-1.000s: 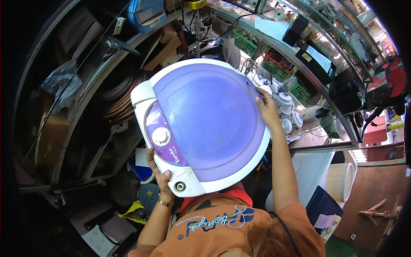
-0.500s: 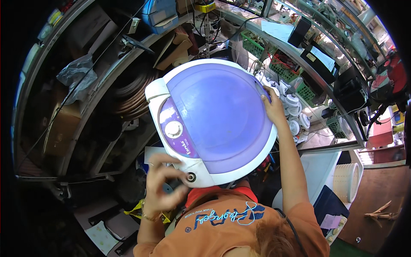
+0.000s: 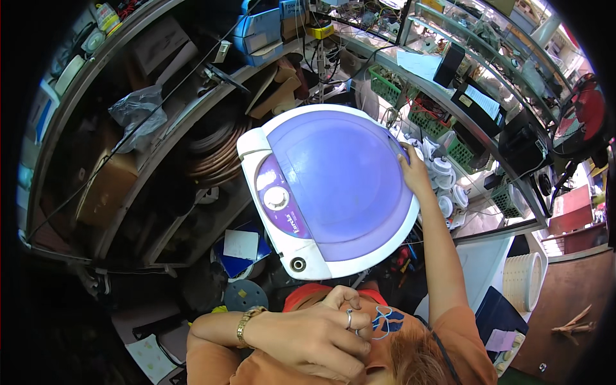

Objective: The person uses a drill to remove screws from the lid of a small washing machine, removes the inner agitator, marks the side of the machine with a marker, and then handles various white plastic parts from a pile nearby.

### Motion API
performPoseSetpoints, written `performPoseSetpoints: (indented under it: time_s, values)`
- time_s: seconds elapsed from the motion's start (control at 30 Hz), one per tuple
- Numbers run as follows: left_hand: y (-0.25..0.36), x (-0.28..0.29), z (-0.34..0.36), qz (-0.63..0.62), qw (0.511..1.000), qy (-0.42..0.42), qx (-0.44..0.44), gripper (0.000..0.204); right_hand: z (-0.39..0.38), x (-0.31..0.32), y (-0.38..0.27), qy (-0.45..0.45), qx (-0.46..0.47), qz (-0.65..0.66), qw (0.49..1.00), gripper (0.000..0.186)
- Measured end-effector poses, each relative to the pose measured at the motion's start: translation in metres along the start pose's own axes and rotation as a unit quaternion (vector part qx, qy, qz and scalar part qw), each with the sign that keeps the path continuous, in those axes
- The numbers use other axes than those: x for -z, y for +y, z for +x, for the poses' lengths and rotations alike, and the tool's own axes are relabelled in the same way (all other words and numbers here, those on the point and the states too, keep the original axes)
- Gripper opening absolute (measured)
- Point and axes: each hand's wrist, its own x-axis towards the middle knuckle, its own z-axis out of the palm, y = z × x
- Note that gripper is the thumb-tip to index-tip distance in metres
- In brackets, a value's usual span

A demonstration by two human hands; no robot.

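A round appliance top (image 3: 333, 173), white with a translucent purple lid, a white knob on its side panel and a round socket at one corner, is held out in front of me. My right hand (image 3: 414, 170) grips its right rim, fingers over the edge. My left hand (image 3: 321, 337), with a ring and a gold watch, is off the appliance and against my orange shirt (image 3: 462, 343) below it, fingers curled; what they hold, if anything, is hidden.
Left are dark shelves with coiled tubing (image 3: 212, 157) and a plastic bag (image 3: 138, 115). Right are glass shelves with green baskets (image 3: 385, 86) and white parts (image 3: 443, 183), a red-and-black fan (image 3: 581, 115) and a brown board (image 3: 564, 298). Blue boxes (image 3: 256, 35) sit at the back.
My left hand has let go of the appliance's lower-left edge and moved down and right onto my shirt. The appliance appears further right in view, with my right hand still on its rim.
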Motion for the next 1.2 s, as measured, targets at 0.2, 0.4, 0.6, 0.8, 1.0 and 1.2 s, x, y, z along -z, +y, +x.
performPoseSetpoints:
  time_s: [0.2, 0.4, 0.6, 0.8, 1.0, 1.2]
  values:
    - [0.005, -0.019, 0.013, -0.417, 0.857, 0.301, -0.016, 0.011, 0.004, -0.005, 0.007, 0.011, 0.025, -0.019, 0.999, 0.04]
    - [0.028, -0.035, 0.049, -0.372, 0.807, 0.456, -0.053, 0.012, 0.004, -0.011, 0.023, 0.024, 0.031, -0.055, 0.998, 0.042]
    - [0.019, -0.029, 0.038, -0.566, 0.777, 0.241, -0.135, 0.007, 0.001, -0.014, 0.018, 0.035, 0.011, -0.064, 0.997, 0.042]
    - [0.025, -0.056, 0.067, -0.506, 0.665, 0.483, -0.263, 0.014, 0.0, -0.009, 0.015, 0.043, 0.012, -0.074, 0.996, 0.042]
    - [0.0, -0.052, 0.061, -0.479, 0.741, 0.372, -0.287, 0.02, 0.005, -0.013, 0.019, 0.019, 0.002, -0.026, 0.999, 0.042]
    - [0.007, -0.052, 0.055, -0.161, 0.875, 0.453, -0.047, 0.013, 0.05, 0.049, 0.132, 0.035, 0.018, 0.008, 0.999, 0.042]
